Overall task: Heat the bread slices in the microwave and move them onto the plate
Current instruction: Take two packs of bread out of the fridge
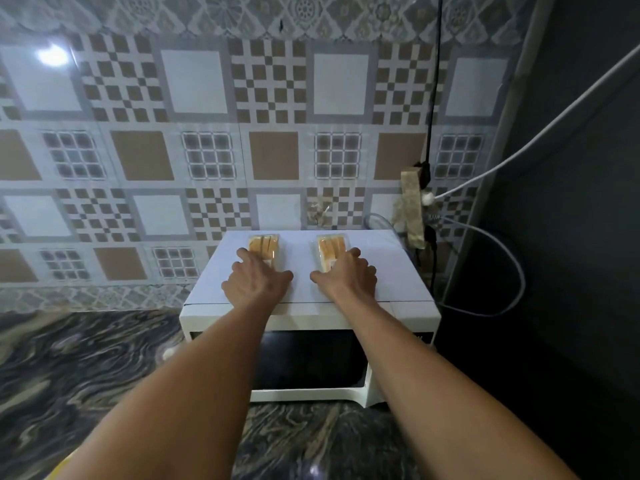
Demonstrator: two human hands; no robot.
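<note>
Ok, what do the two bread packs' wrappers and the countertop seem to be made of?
Left bread pack and right bread pack: seemingly thin clear plastic film, since the slices show through it. Countertop: looks like polished stone, dark with swirling tan veins and a glossy highlight; could be laminate.

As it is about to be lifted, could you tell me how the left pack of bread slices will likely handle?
Probably light: the left pack of bread slices holds only a few slices. Likely soft, so the left hand could squash it if it squeezes. Its clear wrapper may slide on the smooth microwave top.
</note>
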